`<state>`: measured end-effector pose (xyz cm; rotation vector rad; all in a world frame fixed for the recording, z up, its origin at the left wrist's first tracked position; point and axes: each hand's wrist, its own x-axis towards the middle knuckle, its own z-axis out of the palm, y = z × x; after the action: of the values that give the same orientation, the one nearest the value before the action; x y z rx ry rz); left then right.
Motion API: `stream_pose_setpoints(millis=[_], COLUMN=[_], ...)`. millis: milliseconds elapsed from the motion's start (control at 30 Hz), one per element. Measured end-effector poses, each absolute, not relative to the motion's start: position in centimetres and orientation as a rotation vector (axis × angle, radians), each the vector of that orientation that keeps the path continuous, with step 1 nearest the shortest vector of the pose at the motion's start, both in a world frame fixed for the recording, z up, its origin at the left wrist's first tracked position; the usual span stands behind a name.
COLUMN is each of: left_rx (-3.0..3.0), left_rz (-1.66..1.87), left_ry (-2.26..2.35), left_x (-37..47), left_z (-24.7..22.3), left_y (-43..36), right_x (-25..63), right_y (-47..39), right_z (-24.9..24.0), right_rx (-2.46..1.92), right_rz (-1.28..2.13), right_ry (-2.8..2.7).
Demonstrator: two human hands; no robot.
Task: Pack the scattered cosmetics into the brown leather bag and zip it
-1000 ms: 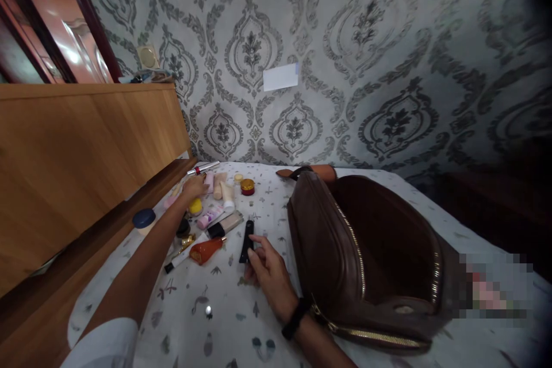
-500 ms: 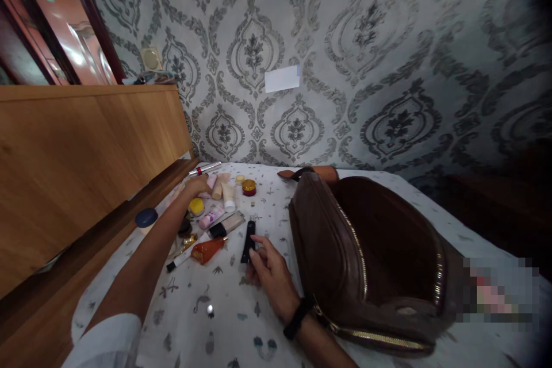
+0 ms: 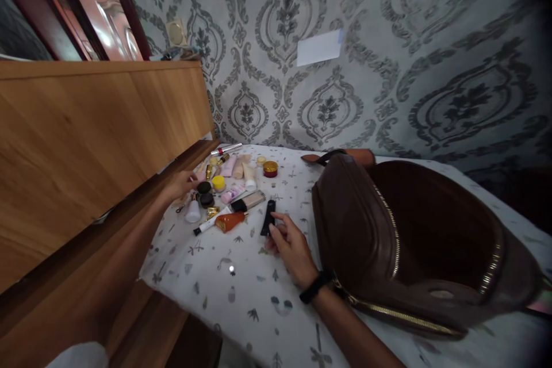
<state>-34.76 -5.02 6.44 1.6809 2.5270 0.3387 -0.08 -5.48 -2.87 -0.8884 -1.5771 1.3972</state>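
Observation:
My right hand [image 3: 294, 248], with a black band on its wrist, has its thumb and fingers closed at the right side of a slim black tube [image 3: 268, 218]. Farther left, my left hand [image 3: 181, 184] reaches over the cloth's edge with fingers stretched toward two dark round jars [image 3: 204, 187]. Between the hands lie an orange bottle [image 3: 230, 221], a foundation bottle with a black cap [image 3: 249, 202], a white tube with a black cap [image 3: 210, 222] and a lilac tube [image 3: 233, 193]. A yellow-lidded jar [image 3: 218, 183] and a small white bottle [image 3: 192, 211] are near the left hand.
A large brown bag [image 3: 357, 230] with its zip undone stands on the right of the patterned cloth [image 3: 241, 299]. A gold-lidded red jar [image 3: 270, 169] sits toward the wall [image 3: 328, 109]. Along the left runs a wooden panel [image 3: 103, 121].
The view has turned left. My left hand has drawn back from the pink tubes toward the dark jars, and the blue-lidded jar no longer shows. My right hand stays at the black tube.

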Motion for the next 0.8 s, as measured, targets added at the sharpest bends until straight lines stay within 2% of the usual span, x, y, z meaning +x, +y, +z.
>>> stream_pose_setpoints(millis=[300, 533, 800], left_rx=[1.414, 1.310, 1.378], left_rz=[0.553, 0.863, 0.926], left_ry=[2.595, 2.509, 2.502], left_x=[-34.1, -34.3, -34.6], left_z=[1.8, 1.4, 1.3], left_y=[-9.2, -9.6, -9.9], right_x=[-0.2, -0.2, -0.6], right_y=[-6.0, -6.2, -5.9], right_z=[-2.8, -2.6, -3.2], right_rx=[-0.883, -0.860, -0.818], right_rz=[1.292, 1.288, 1.409], right_ry=[-1.720, -1.768, -1.590])
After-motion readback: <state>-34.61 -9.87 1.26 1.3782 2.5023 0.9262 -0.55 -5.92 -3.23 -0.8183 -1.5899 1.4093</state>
